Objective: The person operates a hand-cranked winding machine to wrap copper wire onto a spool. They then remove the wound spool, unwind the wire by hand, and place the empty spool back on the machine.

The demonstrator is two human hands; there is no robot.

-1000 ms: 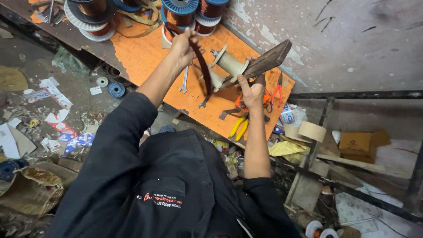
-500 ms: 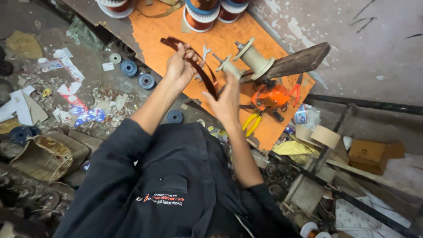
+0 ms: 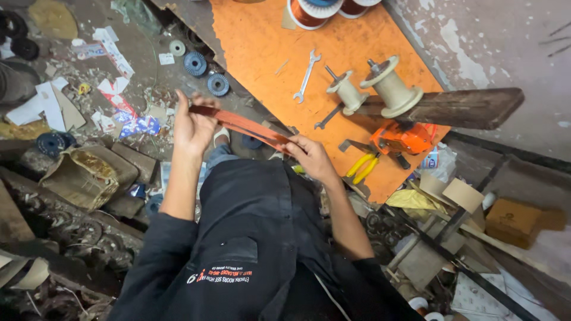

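My left hand [image 3: 193, 126] and my right hand [image 3: 310, 157] hold a long flat bundle of copper-coloured wire [image 3: 241, 125] stretched between them, over my lap. The left hand grips its left end and the right hand grips its right end. Both arms are in dark sleeves pushed up. The bundle hangs just in front of the orange worktable [image 3: 262, 53].
On the orange worktable lie a wrench [image 3: 307, 75], two cream spools [image 3: 375, 89] on a dark wooden bar [image 3: 458, 108], an orange tool [image 3: 401, 137] and yellow-handled pliers [image 3: 364, 166]. Copper wire reels [image 3: 309, 12] stand at its far edge. Blue discs [image 3: 205, 72], paper scraps and boxes litter the floor.
Both hands have drawn back from over the table toward my body and come lower. The wire bundle now lies flatter and stretched out between them.
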